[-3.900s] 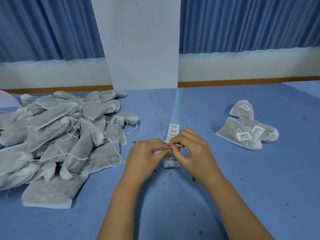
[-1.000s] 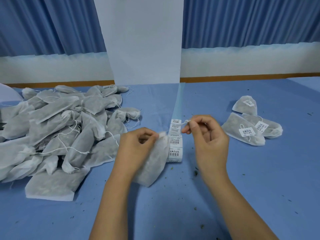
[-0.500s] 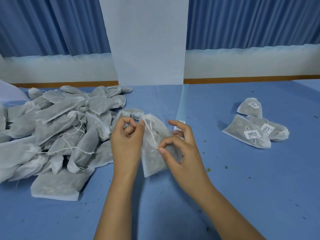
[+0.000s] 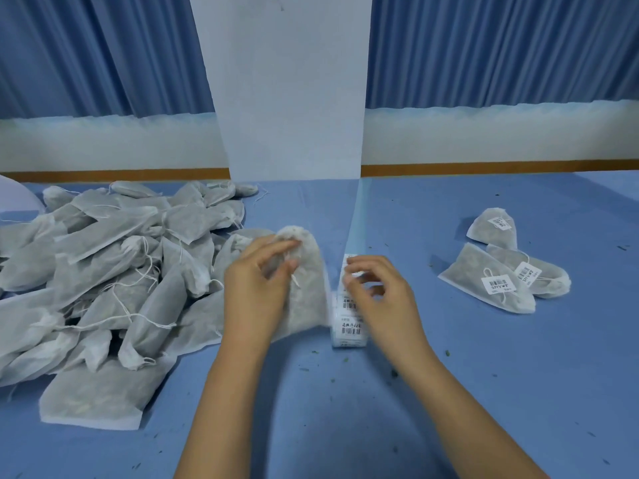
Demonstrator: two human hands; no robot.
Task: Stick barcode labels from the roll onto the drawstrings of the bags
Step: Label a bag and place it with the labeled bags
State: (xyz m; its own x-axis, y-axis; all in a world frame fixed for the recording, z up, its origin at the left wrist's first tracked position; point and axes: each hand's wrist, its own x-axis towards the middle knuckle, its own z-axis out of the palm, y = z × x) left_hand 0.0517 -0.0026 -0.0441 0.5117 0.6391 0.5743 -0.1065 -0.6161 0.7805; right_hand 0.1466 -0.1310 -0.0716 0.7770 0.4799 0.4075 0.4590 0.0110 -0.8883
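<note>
Blue cloth covers the table point(image 4: 484, 392), with blue curtains point(image 4: 501, 46) behind. The left hand point(image 4: 256, 292) grips a grey mesh bag point(image 4: 309, 295) near its gathered top, its white drawstring point(image 4: 295, 279) dangling. Just beside it, the right hand point(image 4: 380, 299) curls over the label strip point(image 4: 349, 328); blur hides any pinch. Unlabelled bags point(image 4: 103, 271) are heaped on the left, and three labelled bags point(image 4: 465, 271) lie on the right.

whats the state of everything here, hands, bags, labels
left hand, holds the bag near its top
bag, held up, no label visible on it
right hand, fingers curled over the label strip, blurred, grip unclear
label strip, lying flat, barcode labels on it
pile of bags, heaped at left, no labels visible
three bags, lying at right, labelled
</note>
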